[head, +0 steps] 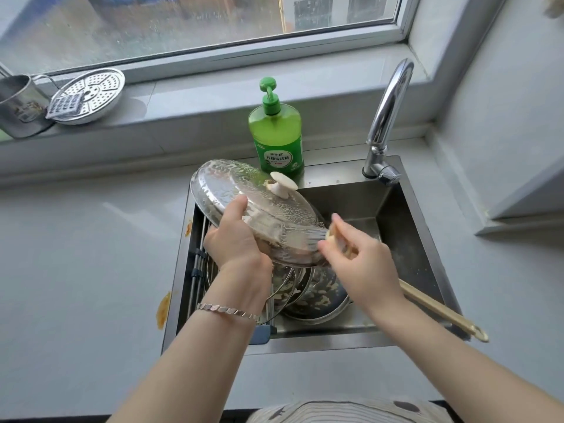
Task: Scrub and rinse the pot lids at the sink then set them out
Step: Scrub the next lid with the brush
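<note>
We see the round glass pot lid point(262, 209) with a steel rim and a white knob point(284, 183) held tilted above the left half of the stainless steel sink point(351, 199), knob side up. It is streaked with soapy foam and pale residue. The left hand point(235, 239) grasps its near edge, thumb on top and fingers beneath. The right hand point(363, 257) pinches a small pale yellow sponge point(330, 235) against the lid's lower right rim.

Below, in the basin, we find a second steel-rimmed lid point(317, 297) smeared with yellowish food scraps, leaning among other metal pieces we cannot tell apart. A long wooden handle with a brass-coloured end point(442, 309) juts over the sink's right corner. A wire rack point(198, 261) runs along the left wall.

Behind the sink stands a green pump bottle of dish soap point(276, 138); its label bears Chinese characters, too small for us to read surely. The chrome tap point(387, 117) rises just beside it on the right.

On the window sill, well apart to the left, lie a perforated steel steamer plate point(94, 93), a small flat grater point(65, 106) leaning on it, and a steel mug point(15, 105). An orange stain point(163, 309) marks the grey counter.
</note>
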Demonstrator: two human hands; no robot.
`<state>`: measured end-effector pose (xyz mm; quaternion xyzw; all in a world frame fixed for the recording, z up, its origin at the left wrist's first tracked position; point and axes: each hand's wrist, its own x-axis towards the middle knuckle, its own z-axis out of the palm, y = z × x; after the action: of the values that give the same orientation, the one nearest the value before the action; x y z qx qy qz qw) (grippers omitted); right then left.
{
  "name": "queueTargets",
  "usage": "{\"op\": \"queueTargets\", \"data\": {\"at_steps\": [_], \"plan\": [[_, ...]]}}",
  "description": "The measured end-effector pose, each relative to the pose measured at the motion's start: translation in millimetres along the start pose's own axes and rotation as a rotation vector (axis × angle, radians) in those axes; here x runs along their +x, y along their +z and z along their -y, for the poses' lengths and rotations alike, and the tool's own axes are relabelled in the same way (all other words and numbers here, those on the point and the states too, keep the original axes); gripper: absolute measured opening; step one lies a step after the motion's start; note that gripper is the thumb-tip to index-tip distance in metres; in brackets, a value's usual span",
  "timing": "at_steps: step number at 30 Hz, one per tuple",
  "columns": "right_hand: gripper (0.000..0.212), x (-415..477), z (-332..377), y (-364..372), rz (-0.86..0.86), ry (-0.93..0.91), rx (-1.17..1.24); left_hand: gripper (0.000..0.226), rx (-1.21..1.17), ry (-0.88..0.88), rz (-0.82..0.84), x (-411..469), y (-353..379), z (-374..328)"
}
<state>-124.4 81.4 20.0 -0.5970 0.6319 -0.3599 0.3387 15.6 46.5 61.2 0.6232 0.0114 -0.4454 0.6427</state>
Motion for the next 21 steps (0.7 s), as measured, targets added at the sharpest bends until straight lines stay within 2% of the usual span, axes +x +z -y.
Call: {"op": "queueTargets", "data": {"at_steps": [1, 2, 5, 6, 8, 11, 12, 15, 16, 17, 19, 21], "plan": [[0.047, 2, -4, 0, -0.004, 0.071, 0.006, 0.023, -0.004, -0.016, -0.009, 0, -1, 0], [0.047, 0, -1, 2, -0.026, 0.049, 0.006, 0.025, -0.006, -0.027, -0.012, -1, -1, 0], [0.051, -17, 18, 14, -0.066, -0.230, 0.064, 0.024, -0.013, -0.056, -0.030, -2, 2, -1], [0.051, -21, 16, 15, -0.052, -0.263, 0.071, 0.025, -0.022, -0.070, -0.029, -3, 2, -2], [0.048, -8, 2, 6, -0.045, -0.179, 0.061, 0.026, -0.044, -0.099, 0.001, -2, -1, -4], [0.049, 19, -26, -11, -0.041, 0.138, 0.048, 0.016, -0.032, -0.126, 0.088, -3, -7, -6], [0.048, 18, -28, -11, -0.050, 0.124, 0.028, 0.014, -0.023, -0.132, 0.114, -4, -8, -7], [0.047, -1, -16, -4, -0.024, -0.148, 0.058, 0.023, -0.015, -0.117, 0.139, -1, -9, -12], [0.048, -6, -18, -3, 0.000, -0.171, 0.082, 0.025, -0.015, -0.123, 0.156, 0, -9, -15], [0.047, -4, -23, -7, 0.000, -0.136, 0.096, 0.025, -0.014, -0.136, 0.183, 1, -10, -17], [0.048, 15, -37, -16, -0.026, 0.054, 0.116, 0.017, 0.019, -0.168, 0.231, 1, -14, -17], [0.048, 26, -45, -23, -0.033, 0.184, 0.037, 0.008, 0.054, -0.200, 0.250, 0, -17, -13]]}}
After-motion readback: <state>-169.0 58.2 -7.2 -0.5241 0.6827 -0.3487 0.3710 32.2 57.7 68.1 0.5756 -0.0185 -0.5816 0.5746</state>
